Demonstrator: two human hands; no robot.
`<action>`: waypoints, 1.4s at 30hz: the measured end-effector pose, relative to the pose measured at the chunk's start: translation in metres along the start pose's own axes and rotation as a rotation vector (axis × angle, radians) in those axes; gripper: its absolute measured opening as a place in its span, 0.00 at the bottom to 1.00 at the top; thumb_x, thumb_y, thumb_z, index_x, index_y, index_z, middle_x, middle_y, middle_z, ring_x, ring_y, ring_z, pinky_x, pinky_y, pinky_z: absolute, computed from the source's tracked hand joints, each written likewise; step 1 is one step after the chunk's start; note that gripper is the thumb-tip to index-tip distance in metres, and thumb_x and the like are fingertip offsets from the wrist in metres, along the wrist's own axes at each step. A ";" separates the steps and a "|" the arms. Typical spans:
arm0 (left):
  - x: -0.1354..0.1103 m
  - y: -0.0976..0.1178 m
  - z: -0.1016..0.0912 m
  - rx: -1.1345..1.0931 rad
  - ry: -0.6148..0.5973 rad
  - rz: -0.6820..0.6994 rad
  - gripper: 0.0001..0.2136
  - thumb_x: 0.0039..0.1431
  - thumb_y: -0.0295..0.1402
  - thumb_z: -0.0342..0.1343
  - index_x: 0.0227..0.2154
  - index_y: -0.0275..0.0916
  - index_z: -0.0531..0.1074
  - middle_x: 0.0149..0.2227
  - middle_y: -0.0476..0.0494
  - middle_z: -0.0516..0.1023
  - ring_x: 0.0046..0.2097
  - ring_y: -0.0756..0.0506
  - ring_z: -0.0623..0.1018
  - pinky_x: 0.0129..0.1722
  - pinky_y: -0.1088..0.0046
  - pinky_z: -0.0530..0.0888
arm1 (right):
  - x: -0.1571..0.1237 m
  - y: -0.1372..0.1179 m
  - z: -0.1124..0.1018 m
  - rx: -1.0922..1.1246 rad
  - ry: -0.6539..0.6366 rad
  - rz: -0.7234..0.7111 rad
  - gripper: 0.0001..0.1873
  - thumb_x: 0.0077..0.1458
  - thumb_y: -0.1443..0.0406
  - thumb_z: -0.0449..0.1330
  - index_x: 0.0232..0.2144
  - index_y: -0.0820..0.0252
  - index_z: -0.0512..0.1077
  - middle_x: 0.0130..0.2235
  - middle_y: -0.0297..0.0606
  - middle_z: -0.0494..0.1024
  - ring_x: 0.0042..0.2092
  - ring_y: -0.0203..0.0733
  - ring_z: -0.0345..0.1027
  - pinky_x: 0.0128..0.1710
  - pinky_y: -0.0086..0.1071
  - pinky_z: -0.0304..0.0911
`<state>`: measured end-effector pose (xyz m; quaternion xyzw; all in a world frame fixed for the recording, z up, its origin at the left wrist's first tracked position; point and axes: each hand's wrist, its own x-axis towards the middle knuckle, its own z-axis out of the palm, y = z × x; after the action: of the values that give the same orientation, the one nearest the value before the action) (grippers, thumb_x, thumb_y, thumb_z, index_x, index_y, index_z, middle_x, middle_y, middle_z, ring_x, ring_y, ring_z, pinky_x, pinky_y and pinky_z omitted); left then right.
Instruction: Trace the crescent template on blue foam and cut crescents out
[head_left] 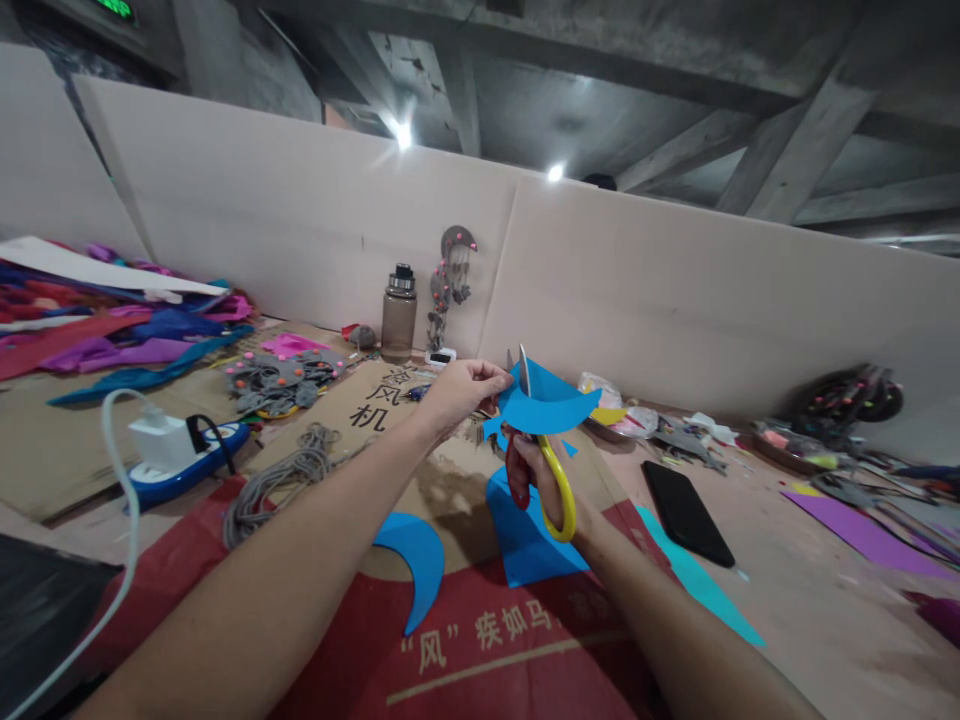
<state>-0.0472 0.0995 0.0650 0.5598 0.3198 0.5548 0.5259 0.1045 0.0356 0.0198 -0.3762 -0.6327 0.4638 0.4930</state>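
Observation:
My left hand (461,388) pinches the left edge of a blue foam sheet piece (551,402) held up over the table. My right hand (534,470) grips scissors (541,468) with red and yellow handles, blades pointing up into the blue piece. Below them on the cardboard lie a blue crescent cut-out (418,560) and a larger blue sheet (525,535).
A black phone (686,512) lies right of the hands beside a teal strip (701,585). A coil of grey rope (281,478), a white charger on a blue power strip (176,452), a water bottle (398,312), grey felt shapes (281,380) and piled coloured sheets (112,320) sit left. Purple sheet (862,530) lies far right.

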 end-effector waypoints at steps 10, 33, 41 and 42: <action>0.001 -0.002 -0.002 -0.011 -0.015 0.009 0.11 0.51 0.33 0.69 0.26 0.32 0.74 0.20 0.50 0.73 0.21 0.55 0.70 0.22 0.79 0.66 | 0.000 0.002 -0.002 0.002 0.015 0.047 0.20 0.56 0.48 0.58 0.27 0.55 0.58 0.17 0.23 0.60 0.14 0.31 0.53 0.13 0.26 0.50; -0.004 0.004 -0.002 0.124 -0.019 -0.012 0.03 0.58 0.27 0.62 0.29 0.33 0.76 0.20 0.51 0.72 0.20 0.55 0.71 0.22 0.79 0.68 | 0.003 0.004 -0.002 -0.056 0.001 -0.003 0.25 0.53 0.44 0.59 0.21 0.54 0.58 0.16 0.27 0.59 0.16 0.32 0.52 0.16 0.30 0.50; -0.004 0.004 -0.001 0.094 -0.016 -0.025 0.03 0.58 0.25 0.62 0.29 0.33 0.75 0.20 0.52 0.72 0.20 0.54 0.71 0.22 0.79 0.70 | -0.003 -0.010 0.000 -0.124 0.002 -0.005 0.24 0.56 0.46 0.56 0.19 0.53 0.57 0.14 0.30 0.61 0.16 0.34 0.53 0.17 0.30 0.51; -0.004 0.004 -0.001 0.091 -0.019 -0.024 0.03 0.58 0.25 0.62 0.29 0.33 0.75 0.19 0.52 0.72 0.20 0.54 0.71 0.22 0.79 0.70 | -0.003 -0.010 0.001 -0.113 0.004 -0.002 0.24 0.55 0.46 0.55 0.19 0.53 0.57 0.14 0.29 0.61 0.16 0.34 0.52 0.17 0.30 0.51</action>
<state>-0.0494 0.0950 0.0679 0.5845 0.3465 0.5281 0.5093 0.1043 0.0297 0.0288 -0.4038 -0.6571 0.4261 0.4729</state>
